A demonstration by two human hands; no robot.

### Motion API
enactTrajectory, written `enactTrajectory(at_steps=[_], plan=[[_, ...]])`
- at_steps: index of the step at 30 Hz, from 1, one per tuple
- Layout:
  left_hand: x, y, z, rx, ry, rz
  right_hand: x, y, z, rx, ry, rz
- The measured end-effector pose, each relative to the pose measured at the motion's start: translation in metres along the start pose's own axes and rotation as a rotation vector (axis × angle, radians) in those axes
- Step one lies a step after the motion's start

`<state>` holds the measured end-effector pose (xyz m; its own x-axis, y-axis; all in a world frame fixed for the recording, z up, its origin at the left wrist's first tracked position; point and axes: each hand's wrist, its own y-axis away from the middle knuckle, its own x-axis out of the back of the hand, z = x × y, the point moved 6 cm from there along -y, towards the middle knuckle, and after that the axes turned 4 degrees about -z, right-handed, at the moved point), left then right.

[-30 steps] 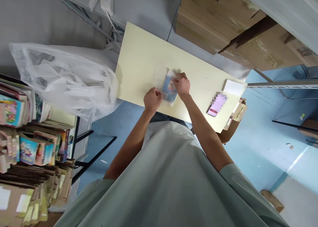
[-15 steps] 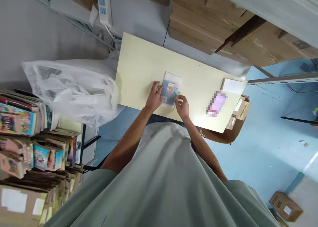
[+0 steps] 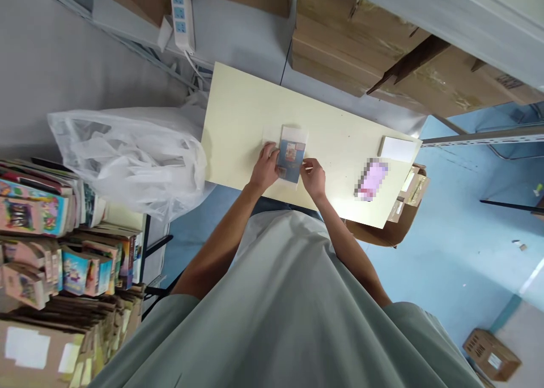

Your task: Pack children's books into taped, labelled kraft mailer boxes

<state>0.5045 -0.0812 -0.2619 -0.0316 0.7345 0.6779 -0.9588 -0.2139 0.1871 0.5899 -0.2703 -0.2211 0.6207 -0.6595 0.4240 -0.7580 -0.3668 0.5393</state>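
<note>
Lowered since the earlier frame, our right hand (image 3: 313, 179) curls beside the blue booklet (image 3: 291, 152), flat on the table (image 3: 240, 110); our left hand (image 3: 264, 170), half-open, flanks it. We cannot tell whether either pinches. Uneven tugging could crease the clear film (image 3: 270, 133).

The only view is from a camera worn on the person's head, facing forward and steeply down over the shirt front (image 3: 293, 297) to the table (image 3: 242, 102). Both forearms fit in view, with shelved books (image 3: 76, 272) at left and floor (image 3: 446, 235) at right.
</note>
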Motion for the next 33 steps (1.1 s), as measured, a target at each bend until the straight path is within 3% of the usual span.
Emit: enactTrajectory(at_steps=[5, 8, 11, 17, 21, 24, 26, 30, 33], plan=[[0.014, 0.006, -0.011, 0.135, 0.134, 0.096, -0.019, 0.007, -0.05, 0.087, 0.152, -0.03], [0.032, 0.023, -0.018, 0.263, 0.238, 0.223, -0.041, 0.004, -0.069, 0.089, 0.189, -0.071], [0.049, 0.041, -0.02, 0.301, 0.323, 0.281, -0.067, -0.001, -0.083, 0.082, 0.215, -0.105], [0.058, 0.056, -0.04, 0.395, 0.222, 0.232, -0.125, -0.019, -0.092, 0.06, 0.382, -0.153], [0.055, 0.053, -0.059, 0.47, 0.124, 0.133, -0.147, -0.029, -0.09, 0.101, 0.44, -0.093], [0.055, 0.052, -0.062, 0.466, 0.108, 0.1, -0.144, -0.03, -0.084, 0.112, 0.447, -0.122], [0.055, 0.053, -0.06, 0.451, 0.122, 0.087, -0.131, -0.025, -0.077, 0.096, 0.457, -0.151], [0.053, 0.057, -0.056, 0.441, 0.134, 0.084, -0.092, -0.008, -0.056, 0.051, 0.413, -0.045], [0.05, 0.06, -0.052, 0.44, 0.154, 0.062, -0.082, 0.004, -0.038, -0.013, 0.352, -0.022]])
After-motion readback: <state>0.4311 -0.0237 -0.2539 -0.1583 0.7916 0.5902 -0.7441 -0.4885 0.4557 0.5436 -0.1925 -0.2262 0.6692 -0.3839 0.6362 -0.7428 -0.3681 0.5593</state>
